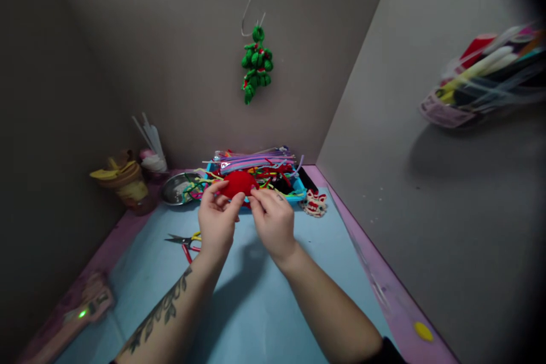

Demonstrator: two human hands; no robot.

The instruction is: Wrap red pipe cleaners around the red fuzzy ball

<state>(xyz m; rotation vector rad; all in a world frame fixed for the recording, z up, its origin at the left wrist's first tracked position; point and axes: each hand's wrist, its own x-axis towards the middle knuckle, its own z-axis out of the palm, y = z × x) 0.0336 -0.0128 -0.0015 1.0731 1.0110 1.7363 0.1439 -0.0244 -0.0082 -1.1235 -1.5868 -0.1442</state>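
Note:
Above the table, my left hand (217,216) grips the left side of a rounded, fuzzy-looking red piece (239,183). My right hand (273,219) pinches at its lower right edge, thumb and fingertips pressed together. Whether those right fingertips hold the piece itself or something small on it is too fine to make out. Right behind the hands stands a blue tray (298,189) heaped with coloured pipe cleaners (256,162). On the mat to the left of my left wrist lie scissors or pliers with yellow and red handles (184,240), partly hidden by the arm.
A metal bowl (173,190), a brown-yellow pot (128,185) and a cup of white sticks (156,164) stand left. A glue gun (91,307) with a green light lies front left. Right of the tray sits a red-white lion-head figure (315,203). A green ornament (257,65) hangs on the back wall.

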